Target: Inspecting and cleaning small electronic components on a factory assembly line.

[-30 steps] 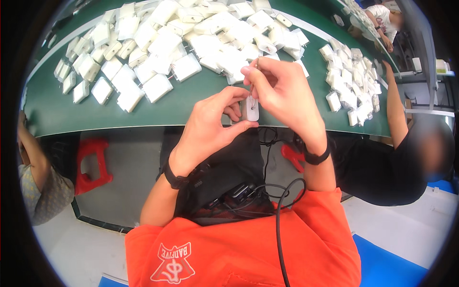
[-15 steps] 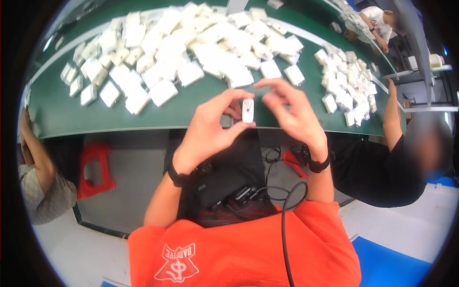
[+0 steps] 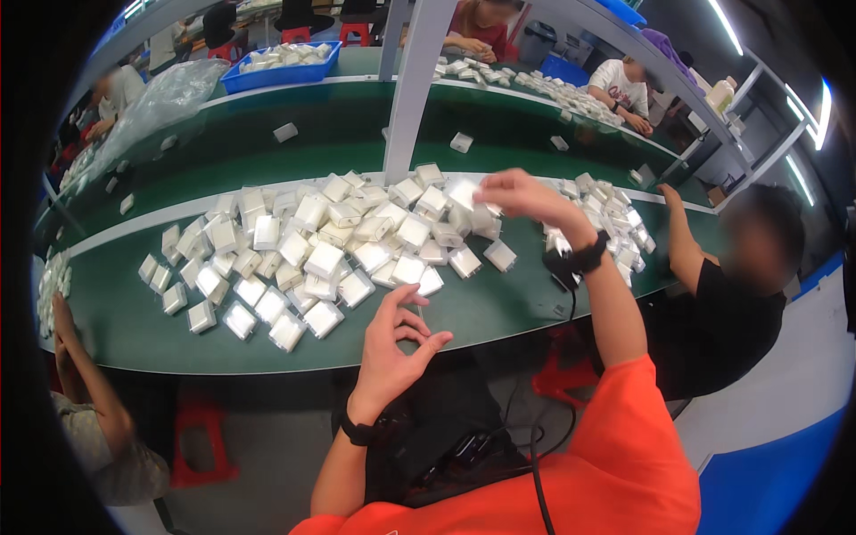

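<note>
A heap of white, boxy charger adapters (image 3: 325,259), several with clear wrapping and small prongs showing, covers the middle of the green tabletop (image 3: 143,343). My right hand (image 3: 530,203) stretches over the heap's far right side. Its fingertips are pinched at one white charger adapter (image 3: 464,193); the grip is partly hidden by the fingers and slightly blurred. Nearer to me, at the table's front edge, my left hand (image 3: 392,348) is open and holds nothing, thumb and fingers curved apart. Just beyond its fingertips lie the heap's nearest adapters.
A second adapter heap (image 3: 615,218) lies at right, near a co-worker in black (image 3: 713,312). Another co-worker's arm (image 3: 89,366) is at left. Behind a rail and a grey post (image 3: 415,98) runs a green belt (image 3: 339,134) with scattered adapters. A blue bin (image 3: 281,76) stands beyond.
The view has tilted up toward the far side. My left hand has let go of the adapter it pinched. My right hand has moved away from it, out over the heap.
</note>
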Demonstrator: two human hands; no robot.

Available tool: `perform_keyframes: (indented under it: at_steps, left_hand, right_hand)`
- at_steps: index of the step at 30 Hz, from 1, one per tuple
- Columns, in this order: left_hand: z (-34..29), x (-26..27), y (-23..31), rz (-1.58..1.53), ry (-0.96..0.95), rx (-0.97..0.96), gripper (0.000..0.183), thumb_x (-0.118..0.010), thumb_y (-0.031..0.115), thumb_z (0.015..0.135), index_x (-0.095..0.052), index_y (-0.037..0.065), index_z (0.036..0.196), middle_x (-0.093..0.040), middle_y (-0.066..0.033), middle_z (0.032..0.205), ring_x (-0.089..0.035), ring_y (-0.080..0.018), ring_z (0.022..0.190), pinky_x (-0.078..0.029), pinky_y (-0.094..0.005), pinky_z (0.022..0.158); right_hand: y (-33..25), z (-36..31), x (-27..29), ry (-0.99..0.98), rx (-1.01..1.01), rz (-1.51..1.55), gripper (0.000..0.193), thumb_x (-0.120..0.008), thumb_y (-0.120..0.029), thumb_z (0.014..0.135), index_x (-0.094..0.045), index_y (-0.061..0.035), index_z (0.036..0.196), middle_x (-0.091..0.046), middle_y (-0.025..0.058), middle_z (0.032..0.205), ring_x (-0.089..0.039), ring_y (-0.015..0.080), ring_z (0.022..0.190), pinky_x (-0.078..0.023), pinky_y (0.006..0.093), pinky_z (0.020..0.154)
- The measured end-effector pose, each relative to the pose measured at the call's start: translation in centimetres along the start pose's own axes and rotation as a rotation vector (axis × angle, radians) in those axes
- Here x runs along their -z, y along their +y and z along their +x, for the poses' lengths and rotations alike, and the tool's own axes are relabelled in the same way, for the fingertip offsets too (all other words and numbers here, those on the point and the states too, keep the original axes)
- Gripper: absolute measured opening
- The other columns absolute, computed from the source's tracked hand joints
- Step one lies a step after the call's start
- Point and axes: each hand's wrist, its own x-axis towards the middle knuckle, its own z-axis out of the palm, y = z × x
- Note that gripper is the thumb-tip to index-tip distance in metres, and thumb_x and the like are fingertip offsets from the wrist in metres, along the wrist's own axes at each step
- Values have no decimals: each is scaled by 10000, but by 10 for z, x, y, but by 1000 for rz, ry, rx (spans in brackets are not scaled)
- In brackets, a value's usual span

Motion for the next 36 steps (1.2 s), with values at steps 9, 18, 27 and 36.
perform_keyframes:
  at_steps: [9, 18, 27, 36]
  left_hand:
    - [2, 0, 4, 49, -3, 31, 558, -863, 7, 916, -565, -42, 1385, -695, -143, 1187, -678, -97, 857, -588, -245, 732]
    - [3, 0, 2, 148, -53, 30, 332, -829, -7, 929, -671, -56, 1217, -737, -104, 997, -688, -99, 826, -581, -240, 731]
    - [2, -3, -2, 80, 44, 56, 565, -887, -21, 867, -627, -26, 1368, -707, -143, 1175, -712, -130, 903, -594, -252, 698]
    - [2, -2, -2, -61, 106, -102, 606, -873, 10, 910, -598, 31, 1450, -639, -85, 1263, -654, -120, 958, -560, -252, 690]
  right_hand:
    - [109, 122, 106, 525, -259, -324, 554, -841, -437, 885, -775, 56, 1129, -792, 203, 1008, -772, 323, 920, -606, 411, 861]
    - [135, 201, 88, 356, -315, -659, 731, -825, -435, 829, -711, 75, 1340, -710, 309, 1388, -693, 445, 1294, -558, 444, 1097]
    - [5, 66, 48, 16, -90, -362, 695, -735, -590, 993, -778, 69, 1209, -785, 181, 1076, -715, 234, 959, -555, 380, 853]
    - [-85, -60, -106, -496, 100, -204, 559, -771, -483, 1036, -694, 29, 1248, -433, -33, 686, -430, 99, 665, -352, 331, 605]
